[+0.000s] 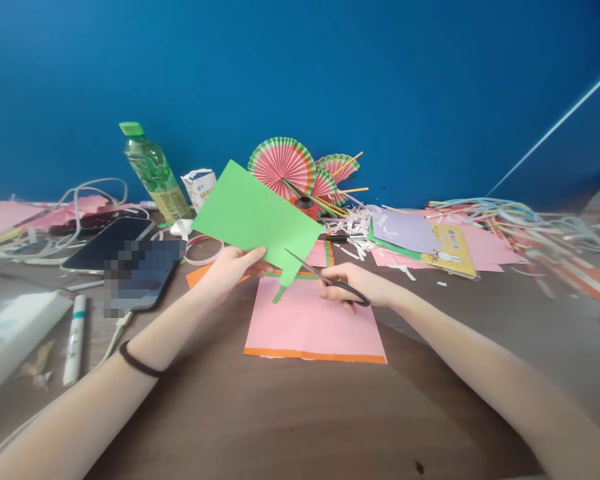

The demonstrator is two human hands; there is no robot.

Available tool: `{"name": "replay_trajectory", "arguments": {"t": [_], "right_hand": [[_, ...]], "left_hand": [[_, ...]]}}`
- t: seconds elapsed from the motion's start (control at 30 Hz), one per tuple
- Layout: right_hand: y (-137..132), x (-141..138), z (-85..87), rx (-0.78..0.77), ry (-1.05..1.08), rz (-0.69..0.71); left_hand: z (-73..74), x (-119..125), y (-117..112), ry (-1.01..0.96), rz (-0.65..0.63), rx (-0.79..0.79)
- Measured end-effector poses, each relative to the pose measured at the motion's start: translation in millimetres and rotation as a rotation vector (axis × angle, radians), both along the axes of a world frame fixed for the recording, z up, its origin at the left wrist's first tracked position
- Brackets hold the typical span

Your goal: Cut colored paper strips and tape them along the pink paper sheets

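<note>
A sheet of green paper (255, 210) is pinched by its lower left edge in my left hand (237, 267), thumb on top. My right hand (353, 287) grips a pair of scissors (337, 283) with dark handles, and the blades point left across the sheet's lower right part. From that edge a narrow green strip (287, 275) hangs down. Beneath both hands a pink sheet (315, 320) with an orange band along its near edge lies on the table.
Behind my hands stand pleated paper fans (283, 167) and a green-capped bottle (155, 173). Two phones (150, 273) and a marker (75, 340) lie at left. To the right are a yellow packet (455, 250), a lilac sheet (407, 230) and white paper scraps (360, 223).
</note>
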State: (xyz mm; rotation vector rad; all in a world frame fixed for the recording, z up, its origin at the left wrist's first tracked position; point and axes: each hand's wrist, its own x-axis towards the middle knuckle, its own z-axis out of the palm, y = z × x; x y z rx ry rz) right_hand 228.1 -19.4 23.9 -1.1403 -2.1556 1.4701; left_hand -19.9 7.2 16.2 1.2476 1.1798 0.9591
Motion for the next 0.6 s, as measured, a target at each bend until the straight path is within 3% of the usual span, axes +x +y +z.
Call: {"name": "replay_trajectory", "arguments": {"t": [0.6], "right_hand": [[1.5, -0.9, -4.1, -0.015, -0.024, 0.022]], "left_hand": [[0.2, 1.1, -2.1, 0.117, -0.025, 0.012]]}}
